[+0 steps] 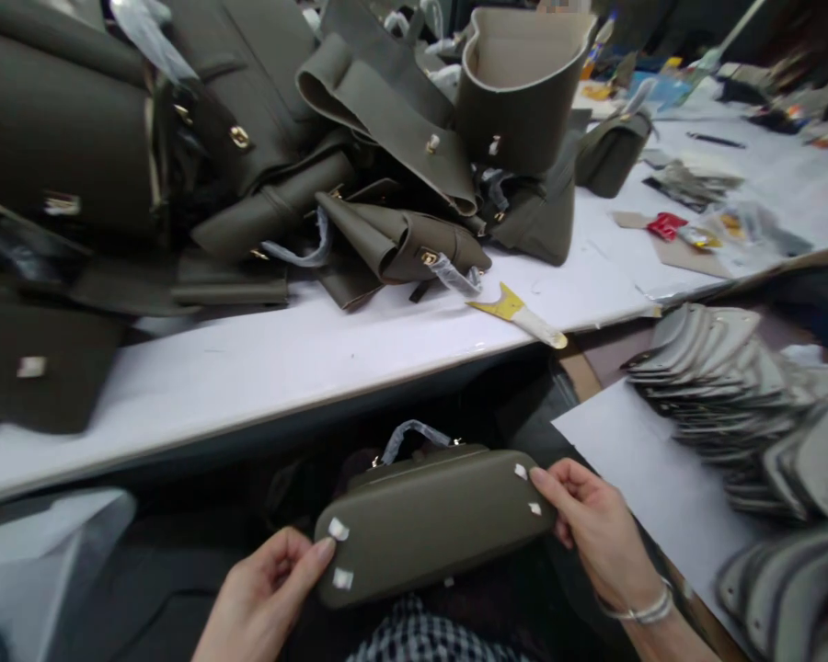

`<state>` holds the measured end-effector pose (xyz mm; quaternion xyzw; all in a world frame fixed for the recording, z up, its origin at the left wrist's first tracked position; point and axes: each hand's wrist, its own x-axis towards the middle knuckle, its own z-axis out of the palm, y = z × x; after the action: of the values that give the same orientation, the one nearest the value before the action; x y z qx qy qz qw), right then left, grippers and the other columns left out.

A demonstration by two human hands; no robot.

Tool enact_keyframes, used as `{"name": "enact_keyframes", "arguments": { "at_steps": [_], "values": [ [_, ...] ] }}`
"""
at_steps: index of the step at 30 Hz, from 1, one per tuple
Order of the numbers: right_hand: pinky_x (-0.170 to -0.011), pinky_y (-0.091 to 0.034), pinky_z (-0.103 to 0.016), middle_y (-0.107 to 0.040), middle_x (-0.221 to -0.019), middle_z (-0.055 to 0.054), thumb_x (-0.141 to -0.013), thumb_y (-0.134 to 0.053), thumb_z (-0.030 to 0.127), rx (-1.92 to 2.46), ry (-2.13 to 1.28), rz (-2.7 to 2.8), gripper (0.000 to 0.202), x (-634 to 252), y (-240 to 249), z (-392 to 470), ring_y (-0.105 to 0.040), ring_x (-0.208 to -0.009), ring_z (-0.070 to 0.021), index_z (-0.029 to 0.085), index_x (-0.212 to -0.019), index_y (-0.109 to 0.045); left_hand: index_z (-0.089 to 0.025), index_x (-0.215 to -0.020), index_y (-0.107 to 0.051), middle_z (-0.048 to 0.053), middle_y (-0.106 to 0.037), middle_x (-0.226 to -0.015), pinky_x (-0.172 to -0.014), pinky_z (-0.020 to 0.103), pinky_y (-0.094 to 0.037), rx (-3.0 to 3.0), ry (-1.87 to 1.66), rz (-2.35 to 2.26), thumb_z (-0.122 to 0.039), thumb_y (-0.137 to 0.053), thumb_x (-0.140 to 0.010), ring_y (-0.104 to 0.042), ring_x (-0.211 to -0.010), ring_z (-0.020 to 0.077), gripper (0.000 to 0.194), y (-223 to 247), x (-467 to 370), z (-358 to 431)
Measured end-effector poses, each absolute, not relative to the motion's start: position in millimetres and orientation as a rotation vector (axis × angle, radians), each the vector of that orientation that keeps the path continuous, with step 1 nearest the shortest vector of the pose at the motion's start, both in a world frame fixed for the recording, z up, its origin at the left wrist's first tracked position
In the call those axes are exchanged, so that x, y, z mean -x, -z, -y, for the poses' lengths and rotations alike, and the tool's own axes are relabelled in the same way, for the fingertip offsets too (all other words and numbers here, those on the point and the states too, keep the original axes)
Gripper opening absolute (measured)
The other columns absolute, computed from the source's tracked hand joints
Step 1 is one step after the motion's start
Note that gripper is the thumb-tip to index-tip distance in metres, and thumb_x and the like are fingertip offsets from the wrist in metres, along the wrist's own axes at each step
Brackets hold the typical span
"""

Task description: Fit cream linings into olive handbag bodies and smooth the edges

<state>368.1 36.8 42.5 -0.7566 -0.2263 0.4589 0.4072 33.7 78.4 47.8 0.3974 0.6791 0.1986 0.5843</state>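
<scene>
An olive-green handbag (434, 529) is held over my lap, with its long, rounded base turned up toward me. White wrapped bits cover spots near the corners of that base. My left hand (269, 588) grips the left end, thumb on the base. At the right end, my right hand (586, 515) pinches the bag, its thumb by the upper corner patch. The bag's handle (418, 429), wrapped in clear plastic, points away from me. The fingers behind the bag are partly hidden.
A white table (248, 368) carries a heap of olive bags (400, 239) and a yellow-headed scraper-like tool (517, 313) near its edge. On the right, stacked grey curved pieces (718, 395) lie on white paper. Translucent plastic (48, 552) sits at lower left.
</scene>
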Motion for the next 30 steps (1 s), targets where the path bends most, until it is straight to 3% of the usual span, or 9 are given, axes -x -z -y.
{"name": "enact_keyframes", "arguments": {
  "at_steps": [9,23,30],
  "values": [
    [-0.033,-0.031,-0.016,-0.050,-0.054,0.003,-0.044,-0.085,0.068,1.988,-1.115,0.469,0.061,-366.4,-46.1,-41.6,-0.039,-0.041,-0.0066,0.016,-0.060,-0.058,-0.018,-0.068,-0.051,-0.006,-0.040,-0.055,-0.047,0.022,-0.023,-1.022,-0.485,-1.566,-0.065,-0.060,-0.081,-0.033,-0.052,0.0095,0.049,-52.6,-34.8,-74.2],
    [-0.032,-0.031,-0.014,-0.052,-0.055,0.003,-0.054,-0.082,0.067,2.012,-1.021,0.566,0.056,-364.4,-36.8,-38.9,-0.039,-0.040,-0.0060,0.017,-0.068,-0.060,-0.018,-0.071,-0.051,-0.005,-0.043,-0.061,-0.053,0.024,-0.027,-1.188,-0.405,-1.607,-0.061,-0.050,-0.089,-0.038,-0.059,0.0115,0.046,-54.1,-33.3,-74.5],
    [-0.036,-0.043,-0.019,-0.060,-0.062,0.001,-0.064,-0.078,0.066,2.084,-0.861,0.738,0.050,-375.3,-26.1,-25.7,-0.052,-0.044,-0.0119,0.019,-0.076,-0.063,-0.019,-0.070,-0.050,-0.004,-0.047,-0.059,-0.055,0.025,-0.029,-1.254,-0.409,-1.650,-0.055,-0.047,-0.092,-0.042,-0.058,0.0123,0.042,-61.2,-41.5,-76.0]
  ]
}}
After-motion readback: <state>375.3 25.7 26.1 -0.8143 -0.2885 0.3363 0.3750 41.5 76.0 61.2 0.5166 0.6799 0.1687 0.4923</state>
